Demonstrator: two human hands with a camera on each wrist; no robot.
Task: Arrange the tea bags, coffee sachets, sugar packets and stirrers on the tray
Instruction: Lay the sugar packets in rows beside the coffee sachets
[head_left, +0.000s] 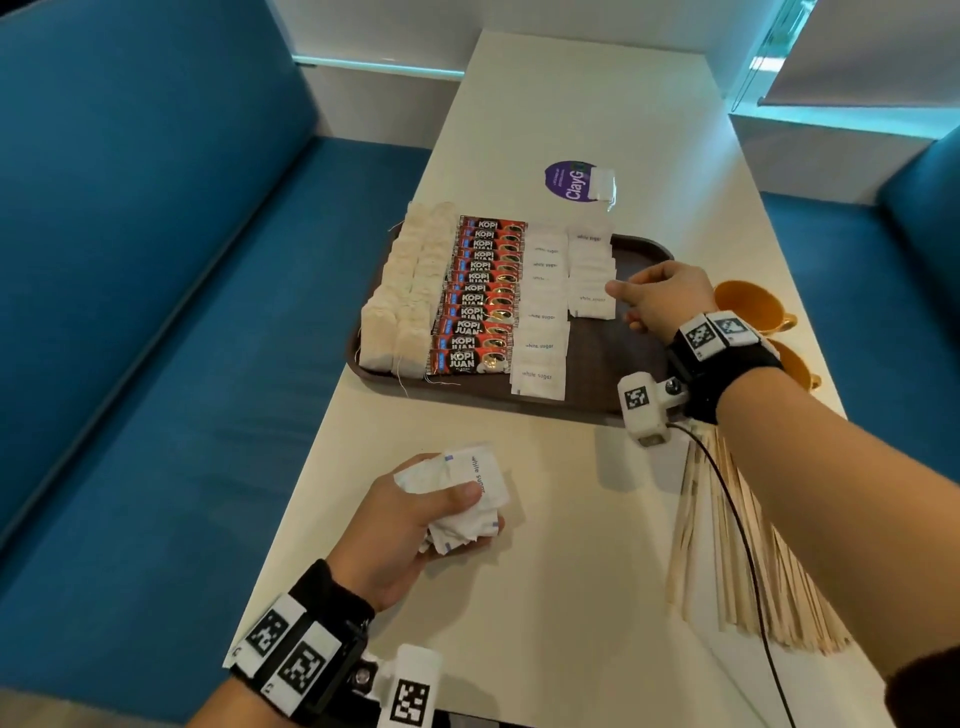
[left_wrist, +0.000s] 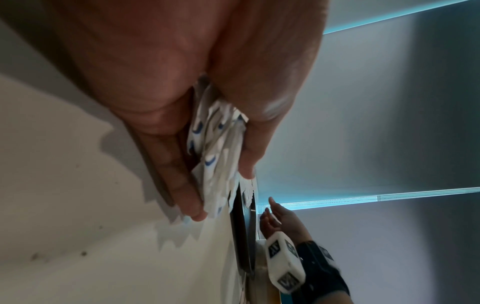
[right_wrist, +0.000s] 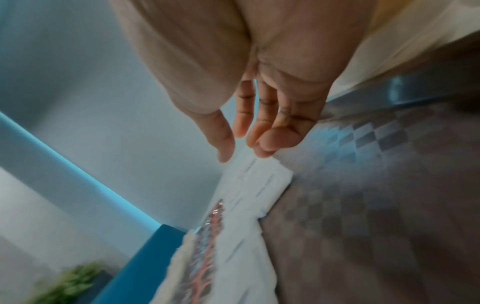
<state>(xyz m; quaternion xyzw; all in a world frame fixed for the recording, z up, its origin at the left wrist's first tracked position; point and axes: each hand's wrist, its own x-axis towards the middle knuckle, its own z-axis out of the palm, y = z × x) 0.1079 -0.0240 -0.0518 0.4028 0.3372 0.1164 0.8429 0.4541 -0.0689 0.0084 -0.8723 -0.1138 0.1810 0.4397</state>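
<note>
Left hand (head_left: 402, 525) clenched round bundle of sugar packets (head_left: 457, 496), above table (head_left: 545, 561), near side of tray (head_left: 623, 364). Right hand (head_left: 667, 301) empty, fingers relaxed, over tray just beside second sugar row (head_left: 592, 275). Stirrers (head_left: 737, 545) on table, off tray.
</note>
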